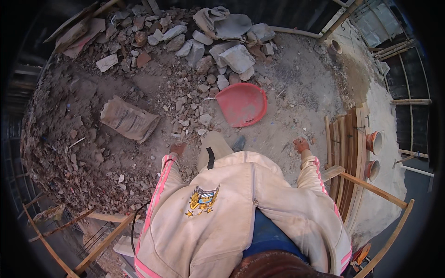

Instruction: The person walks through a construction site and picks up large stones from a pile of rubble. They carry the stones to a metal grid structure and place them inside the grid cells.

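My left hand (178, 148) hangs low on the left with its fingers loosely apart, holding nothing I can see. It is nearest to loose gravel (192, 99) on the ground. On the right, my right hand (301, 144) is empty, with its fingers spread over bare grey ground. Ahead of me, between the two hands, lies a red plastic scoop pan (243, 105), dusty inside, touched by neither hand. A crumpled brown paper sack (129, 119) rests on the dirt beyond my left hand.
Large broken stones (236, 58) are heaped at the far side. Stacked wooden planks (345, 153) stand at the right, beside orange pipe ends (374, 142) in a pale wall. Wooden rails (375, 190) run near my right side. Rubble (92, 171) covers the left ground.
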`<state>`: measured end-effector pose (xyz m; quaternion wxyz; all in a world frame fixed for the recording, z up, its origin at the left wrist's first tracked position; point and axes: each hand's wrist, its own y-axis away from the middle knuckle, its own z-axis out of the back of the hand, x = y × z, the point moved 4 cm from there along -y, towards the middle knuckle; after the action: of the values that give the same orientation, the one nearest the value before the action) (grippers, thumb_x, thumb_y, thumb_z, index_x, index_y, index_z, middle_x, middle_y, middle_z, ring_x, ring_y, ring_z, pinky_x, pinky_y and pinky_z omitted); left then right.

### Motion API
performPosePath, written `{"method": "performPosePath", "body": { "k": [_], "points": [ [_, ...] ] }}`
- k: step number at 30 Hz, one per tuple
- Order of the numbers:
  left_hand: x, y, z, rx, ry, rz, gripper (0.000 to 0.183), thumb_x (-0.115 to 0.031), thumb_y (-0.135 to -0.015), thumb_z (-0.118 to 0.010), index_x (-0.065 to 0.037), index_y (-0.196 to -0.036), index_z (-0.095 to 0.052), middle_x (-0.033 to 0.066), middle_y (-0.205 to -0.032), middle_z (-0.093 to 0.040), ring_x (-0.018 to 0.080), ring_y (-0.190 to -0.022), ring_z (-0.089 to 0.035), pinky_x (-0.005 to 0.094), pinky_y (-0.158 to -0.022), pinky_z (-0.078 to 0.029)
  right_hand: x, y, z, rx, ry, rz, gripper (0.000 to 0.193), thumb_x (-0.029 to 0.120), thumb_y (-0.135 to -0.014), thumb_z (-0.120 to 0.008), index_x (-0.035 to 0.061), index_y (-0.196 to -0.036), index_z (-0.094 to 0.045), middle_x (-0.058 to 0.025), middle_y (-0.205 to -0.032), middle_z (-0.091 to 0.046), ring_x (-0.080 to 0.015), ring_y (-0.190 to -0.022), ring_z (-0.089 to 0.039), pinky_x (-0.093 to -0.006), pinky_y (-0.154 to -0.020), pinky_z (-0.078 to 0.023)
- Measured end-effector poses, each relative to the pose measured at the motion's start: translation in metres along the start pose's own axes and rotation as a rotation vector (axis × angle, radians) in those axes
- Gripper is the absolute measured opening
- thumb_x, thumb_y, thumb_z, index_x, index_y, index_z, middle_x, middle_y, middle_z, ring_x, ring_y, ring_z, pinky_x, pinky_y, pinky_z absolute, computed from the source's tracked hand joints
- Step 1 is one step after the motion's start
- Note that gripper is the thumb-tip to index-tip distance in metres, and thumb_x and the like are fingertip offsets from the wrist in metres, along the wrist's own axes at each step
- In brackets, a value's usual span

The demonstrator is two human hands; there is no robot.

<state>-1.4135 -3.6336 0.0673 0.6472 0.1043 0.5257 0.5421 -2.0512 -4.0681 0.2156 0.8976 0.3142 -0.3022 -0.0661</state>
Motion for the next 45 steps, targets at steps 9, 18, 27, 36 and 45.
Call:
{"method": "performPosePath", "body": {
  "k": [9,18,27,36,45],
  "points": [
    [-0.027,-0.061,-0.034,-0.132,0.254,0.129,0.046,-0.044,-0.075,-0.078,-0.002,-0.094,-0.072,0.0058,-0.084,-0.070,0.0163,-0.075,-0.064,0.0336,-0.067,-0.050,0.196,-0.102,-0.014,0.198,0.118,0.327,0.048,0.023,-0.084,-0.068,0.0105,-0.129,-0.056,-0.0042,-0.084,-0.062,-0.0161,-0.071,-0.059,-0.0299,-0.063,-0.048],
    [-0.298,-0.118,-0.119,0.072,0.322,-0.166,0.058,-0.039,-0.078,-0.078,-0.006,-0.122,-0.061,0.0027,-0.099,-0.068,0.0121,-0.082,-0.061,0.0277,-0.070,-0.048,0.095,-0.202,0.063,0.242,0.063,-0.236,0.035,0.023,-0.081,-0.071,0.0164,-0.114,-0.057,-0.0047,-0.083,-0.063,-0.0213,-0.064,-0.058,-0.0405,-0.051,-0.040],
    [-0.533,-0.240,-0.209,-0.011,-0.046,-0.442,0.094,-0.048,-0.071,-0.081,0.003,-0.140,-0.041,0.0234,-0.136,-0.052,0.0322,-0.127,-0.051,0.0371,-0.103,-0.042,0.156,-0.444,0.140,0.284,0.293,-0.169,0.044,0.036,-0.081,-0.071,0.0137,-0.116,-0.058,-0.0067,-0.093,-0.064,-0.0231,-0.074,-0.059,-0.0418,-0.058,-0.041],
    [-0.542,-0.385,-0.321,-0.107,0.131,-0.238,0.084,-0.025,-0.071,-0.085,-0.007,-0.141,-0.043,0.0095,-0.134,-0.054,0.0234,-0.127,-0.048,0.0361,-0.104,-0.039,0.395,-0.846,0.109,0.409,1.001,0.428,0.080,0.060,-0.079,-0.064,0.0063,-0.137,-0.051,-0.0209,-0.128,-0.059,-0.0369,-0.121,-0.055,-0.0436,-0.102,-0.042],
    [-0.636,-0.438,-0.352,-0.126,-0.827,0.045,0.112,-0.043,-0.052,-0.091,-0.008,-0.144,-0.037,0.0223,-0.145,-0.038,0.0404,-0.136,-0.035,0.0485,-0.112,-0.032,0.614,-1.080,-0.061,0.317,1.170,0.969,0.086,0.065,-0.079,-0.060,0.0074,-0.141,-0.045,-0.0184,-0.137,-0.053,-0.0317,-0.125,-0.052,-0.0457,-0.104,-0.041]
  ]
}}
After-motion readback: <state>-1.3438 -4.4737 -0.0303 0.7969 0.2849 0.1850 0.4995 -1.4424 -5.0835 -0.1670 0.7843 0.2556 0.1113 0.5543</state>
